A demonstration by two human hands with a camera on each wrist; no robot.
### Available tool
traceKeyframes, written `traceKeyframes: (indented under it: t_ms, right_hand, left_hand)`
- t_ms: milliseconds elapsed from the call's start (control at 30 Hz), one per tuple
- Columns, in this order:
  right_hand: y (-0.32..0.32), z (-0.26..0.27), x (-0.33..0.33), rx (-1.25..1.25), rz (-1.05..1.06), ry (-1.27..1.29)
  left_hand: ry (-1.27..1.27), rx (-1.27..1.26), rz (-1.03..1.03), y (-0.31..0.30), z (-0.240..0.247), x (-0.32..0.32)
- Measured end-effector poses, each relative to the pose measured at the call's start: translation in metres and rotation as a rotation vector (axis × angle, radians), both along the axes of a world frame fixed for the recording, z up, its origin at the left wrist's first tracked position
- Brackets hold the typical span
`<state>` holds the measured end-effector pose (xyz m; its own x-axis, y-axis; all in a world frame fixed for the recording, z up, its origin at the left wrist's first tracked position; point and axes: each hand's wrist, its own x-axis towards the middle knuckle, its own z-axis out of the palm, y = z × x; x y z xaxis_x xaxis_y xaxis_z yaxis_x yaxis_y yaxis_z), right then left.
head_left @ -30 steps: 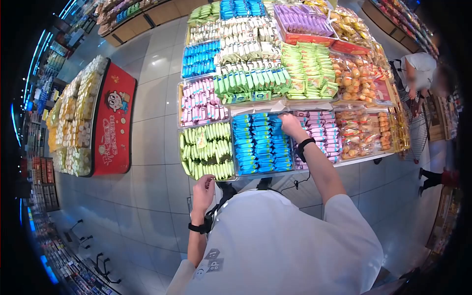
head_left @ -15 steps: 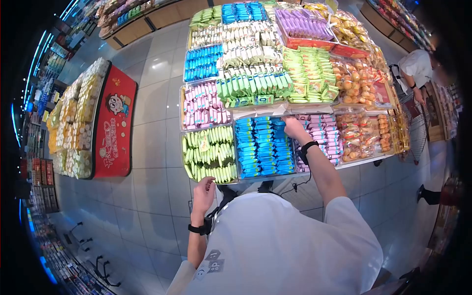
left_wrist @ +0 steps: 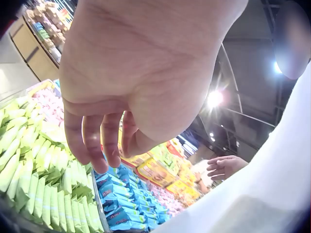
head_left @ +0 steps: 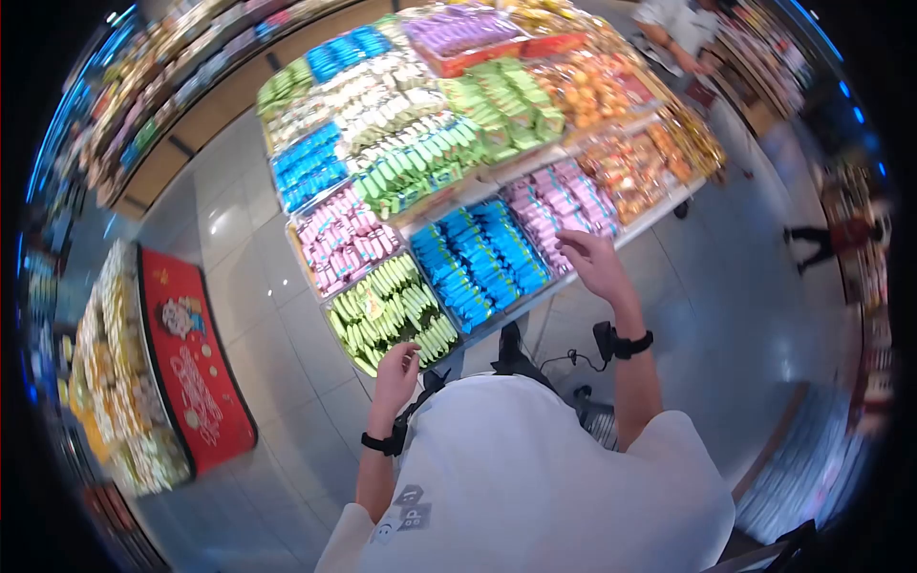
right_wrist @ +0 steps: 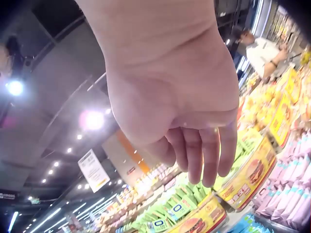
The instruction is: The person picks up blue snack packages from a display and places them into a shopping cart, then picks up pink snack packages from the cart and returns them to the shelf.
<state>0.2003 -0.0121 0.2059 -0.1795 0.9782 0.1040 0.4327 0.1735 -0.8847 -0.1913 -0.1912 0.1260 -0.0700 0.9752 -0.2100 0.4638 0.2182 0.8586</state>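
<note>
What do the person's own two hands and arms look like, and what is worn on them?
The left hand and right hand wear no gloves. Each wrist has a black strap ( left, right) with a dark device. A thin dark cable shows near the right one. The sleeves are short and white.

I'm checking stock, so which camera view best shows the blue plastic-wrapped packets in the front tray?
The head view: it shows the blue plastic-wrapped packets as a whole block, though slightly blurred. The left wrist view shows only some, cut off at the bottom; the right wrist view, just a small patch low down.
</note>
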Motion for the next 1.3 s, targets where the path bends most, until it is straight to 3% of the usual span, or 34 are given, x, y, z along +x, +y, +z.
traceKeyframes:
  t_ms: [200, 367, 467, 567, 633, 767, 833, 867, 933, 1067, 1167, 1233, 1267, 1300]
  right_hand:
    - [-0.216, 0.004, 0.024, -0.067, -0.52, 0.067]
    - [-0.397, 0.009, 0.021, -0.121, -1.07, 0.196]
    - [-0.49, 0.01, 0.029, -0.084, -1.34, 0.118]
    - [-0.558, 0.021, 0.041, -0.084, -1.528, 0.12]
    - [-0.587, 0.034, 0.056, -0.255, -1.615, 0.025]
    - [-0.621, 0.032, 0.11, -0.431, -1.63, -0.089]
    - [-0.637, 0.008, 0.155, -0.843, -1.384, -0.079]
    - [-0.639, -0.008, 0.173, -0.851, -1.37, -0.073]
    - [-0.632, -0.038, 0.207, -1.155, -1.226, 0.029]
    - [-0.654, -0.183, 0.247, -1.272, -1.184, 0.214]
    - [-0.68, -0.3, 0.243, -1.051, -1.279, 0.313]
    - [-0.688, -0.342, 0.24, -0.905, -1.346, 0.385]
    - [-0.689, -0.354, 0.241, -1.05, -1.372, 0.636]
    - [-0.696, -0.373, 0.237, -1.065, -1.368, 0.652]
  left_hand:
    - [-0.068, 0.089, -0.513, 0.014, -0.009, 0.002]
    - [-0.123, 0.019, -0.931, 0.016, -0.013, 0.045]
    - [-0.104, 0.046, -1.105, 0.003, -0.004, 0.079]
    - [-0.093, 0.067, -1.208, -0.014, 0.009, 0.107]
    - [-0.074, 0.07, -1.227, -0.028, 0.014, 0.122]
    - [0.009, 0.05, -1.287, -0.056, 0.011, 0.141]
    - [0.026, 0.008, -1.282, -0.068, 0.004, 0.151]
    - [0.054, -0.006, -1.264, -0.077, 0.002, 0.156]
    - [0.124, -0.014, -1.249, -0.094, 0.003, 0.167]
    - [0.248, -0.116, -1.281, -0.131, 0.007, 0.182]
    - [0.298, -0.223, -1.272, -0.153, 0.003, 0.186]
    - [0.33, -0.277, -1.276, -0.165, 0.003, 0.188]
    - [0.332, -0.327, -1.274, -0.17, 0.003, 0.189]
    - [0.348, -0.341, -1.276, -0.175, 0.001, 0.188]
